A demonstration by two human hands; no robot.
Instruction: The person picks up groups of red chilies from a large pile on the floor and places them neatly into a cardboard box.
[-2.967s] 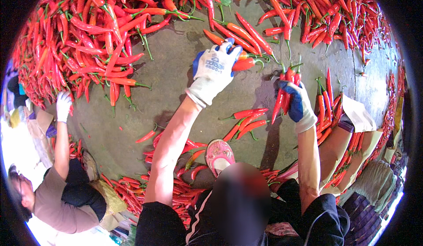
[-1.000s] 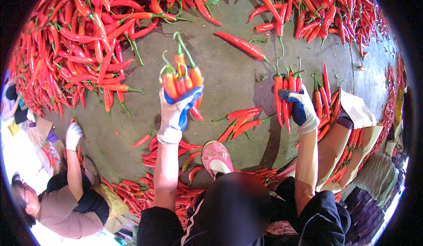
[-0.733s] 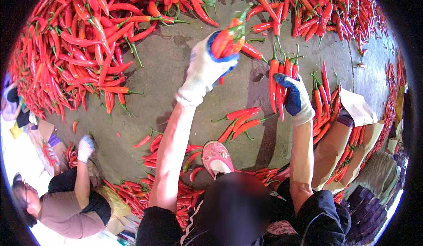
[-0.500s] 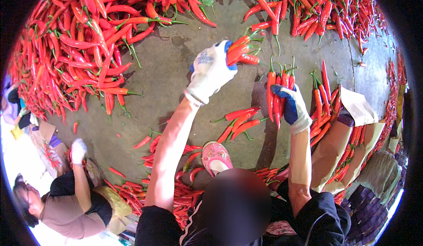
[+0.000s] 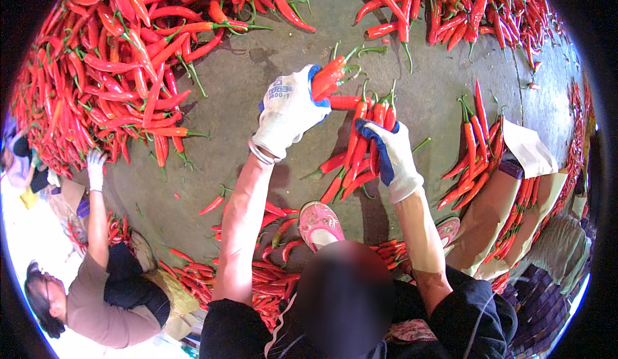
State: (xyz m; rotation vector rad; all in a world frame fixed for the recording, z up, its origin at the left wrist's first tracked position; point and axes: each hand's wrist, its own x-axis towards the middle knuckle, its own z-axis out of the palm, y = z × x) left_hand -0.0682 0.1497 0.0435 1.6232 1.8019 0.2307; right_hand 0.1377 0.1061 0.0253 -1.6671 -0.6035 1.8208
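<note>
My left hand, in a white glove with a blue palm, is closed around a bunch of red chili peppers. Their green stems point up and to the right. Just to the right, my right hand wears the same kind of glove and grips several long red chili peppers with stems upward. One more chili lies level between the two bunches; which hand has it, if either, I cannot tell. Below them, loose chilies rest on the grey floor, partly hidden by the right-hand bunch.
Large chili heaps fill the far left and far right. At right stand brown paper-lined containers with chilies. More chilies lie by my pink shoe. At left, a co-worker's gloved hand touches the heap's edge.
Both hands have moved closer together, my right one left with its chilies and my left one slightly left and down. The co-worker's arm has swung up to the heap.
</note>
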